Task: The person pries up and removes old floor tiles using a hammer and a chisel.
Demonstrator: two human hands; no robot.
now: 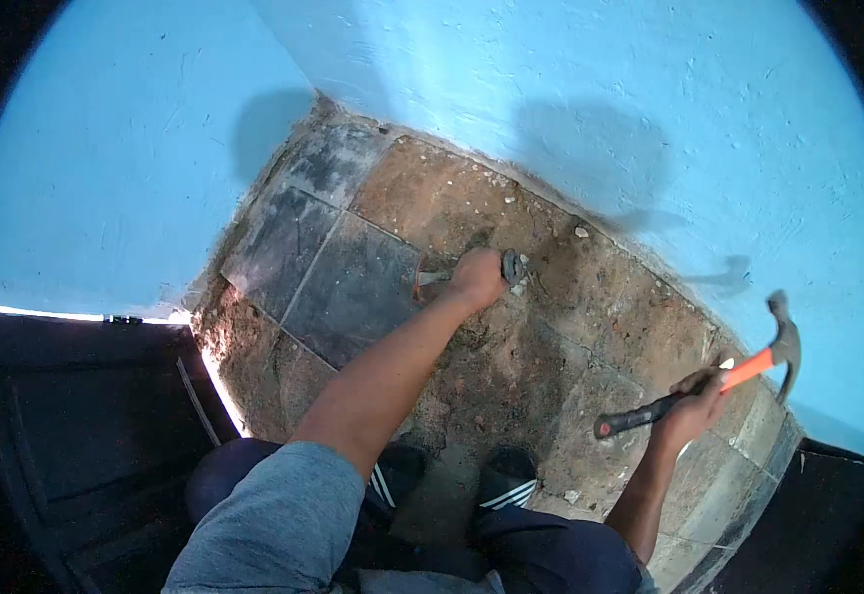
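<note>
Currently both hands are occupied. Left hand [478,277]: clenched around a chisel [513,267], its dark rounded end showing past one side of the fist and a flat grey shank past the other, the shank reaching the edge of a dark floor tile [348,292]. Contact with the tile cannot be confirmed. Right hand [690,414]: wrapped around the claw hammer [748,369] where black grip meets orange shaft; head up and outward, near the blue wall [590,59], butt slanting back toward me.

Handling, judged: hammer head-heavy and rigid; the grip looks rubbery, so it should hold well, and a hold lower toward the butt would give a fuller swing. Chisel stiff, probably dense for its size; dust may make it slick. Best held mid-shank, fingers clear of the dark end. Tile hard but likely brittle at its edges. Loose rubble [491,361] lies around the fist.
</note>
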